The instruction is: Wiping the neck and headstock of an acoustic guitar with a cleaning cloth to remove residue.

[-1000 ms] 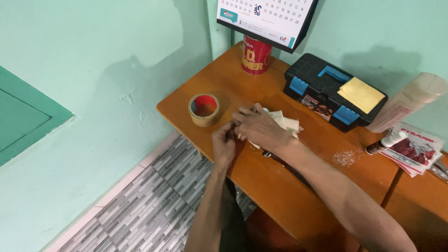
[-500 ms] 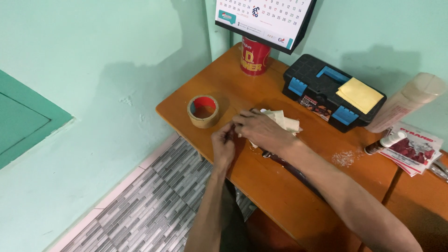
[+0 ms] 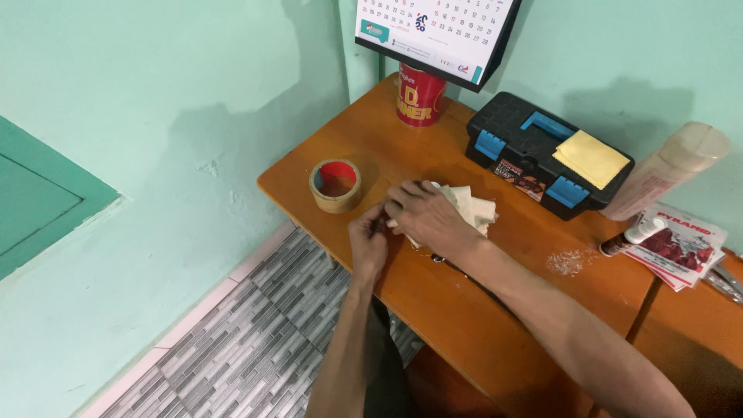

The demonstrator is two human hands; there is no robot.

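Observation:
My right hand [image 3: 427, 217] lies palm down on a folded cream cloth [image 3: 474, 207] near the front edge of the orange wooden table [image 3: 480, 310]. My left hand [image 3: 368, 241] is curled at the table's edge, its fingertips meeting the right hand's fingers; whatever they pinch there is too small to make out. A roll of brown tape [image 3: 336, 186] with a red core lies flat just left of both hands, apart from them.
At the back stand a red can [image 3: 419, 95], a hanging calendar [image 3: 433, 29] and a black toolbox [image 3: 546, 154] with blue latches and a yellow cloth on its lid. A cream bottle [image 3: 665, 170], a small glue bottle [image 3: 633, 235] and a printed packet [image 3: 685, 246] lie right. Grey tiled floor lies below left.
Both hands have stayed on the cloth with only slight finger movement. The view has shifted a little.

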